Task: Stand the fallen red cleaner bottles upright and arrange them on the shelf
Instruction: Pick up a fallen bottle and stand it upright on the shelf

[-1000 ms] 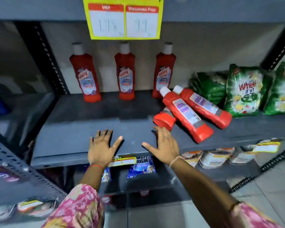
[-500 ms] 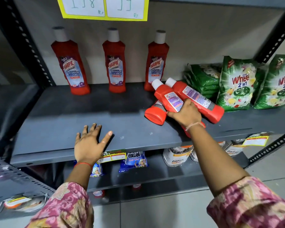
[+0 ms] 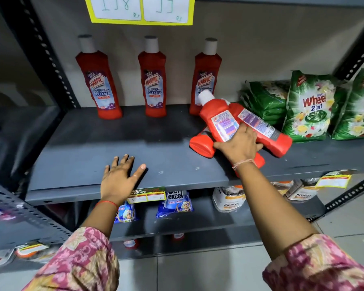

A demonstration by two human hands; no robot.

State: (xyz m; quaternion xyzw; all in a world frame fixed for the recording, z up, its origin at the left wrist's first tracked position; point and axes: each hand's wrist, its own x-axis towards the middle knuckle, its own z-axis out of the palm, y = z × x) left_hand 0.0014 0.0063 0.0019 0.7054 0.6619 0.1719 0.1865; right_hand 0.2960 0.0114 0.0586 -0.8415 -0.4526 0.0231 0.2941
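Three red cleaner bottles stand upright at the back of the grey shelf (image 3: 97, 148): left (image 3: 101, 85), middle (image 3: 155, 85) and right (image 3: 206, 74). My right hand (image 3: 239, 144) is shut on a fallen red bottle (image 3: 218, 118), white cap pointing up and back, its cap end tilted off the shelf. A second fallen bottle (image 3: 263, 131) lies beside it to the right. A third (image 3: 201, 144) lies under them; only its base shows. My left hand (image 3: 122, 177) rests flat on the shelf's front, fingers spread, holding nothing.
Green detergent bags (image 3: 309, 106) fill the shelf's right side, close behind the fallen bottles. A yellow price sign (image 3: 140, 9) hangs above. Perforated black uprights (image 3: 48, 59) frame the bay. Packets (image 3: 176, 203) lie on the lower shelf.
My right hand reached to the fallen bottles, closed on the top one, and has tilted its cap end upward. My left hand stayed flat on the shelf.
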